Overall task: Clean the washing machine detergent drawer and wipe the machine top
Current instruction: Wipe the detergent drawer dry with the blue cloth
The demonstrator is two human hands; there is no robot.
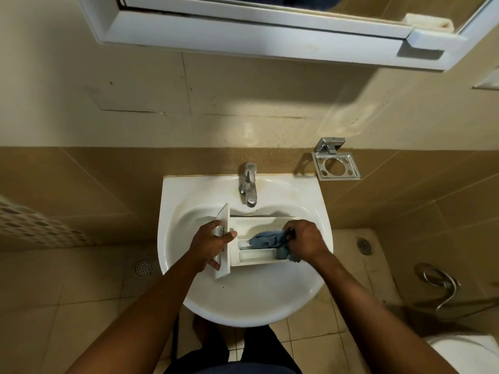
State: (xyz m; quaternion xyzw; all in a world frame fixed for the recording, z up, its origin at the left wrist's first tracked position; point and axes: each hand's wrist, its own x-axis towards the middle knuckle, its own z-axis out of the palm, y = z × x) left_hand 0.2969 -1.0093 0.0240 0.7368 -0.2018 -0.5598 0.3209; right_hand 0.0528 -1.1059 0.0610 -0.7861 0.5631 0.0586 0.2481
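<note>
I see the detergent drawer lying flat in the bowl of the white washbasin, just under the chrome tap, which stands at 12 o'clock on the rim. The drawer's front panel points to 9 o'clock and its compartments face up.

My left grip is curled round that front panel, with a digit reaching over its edge toward the compartments. My right grip is closed tight on a bunched blue cloth, which is pressed down into the compartments at the drawer's 3 o'clock end, and part of the cloth hangs over its near wall.

A metal soap holder is fixed to the tiled wall at 2 o'clock from the basin. A white mirror cabinet hangs above. Floor drains sit at 9 o'clock and 3 o'clock.
</note>
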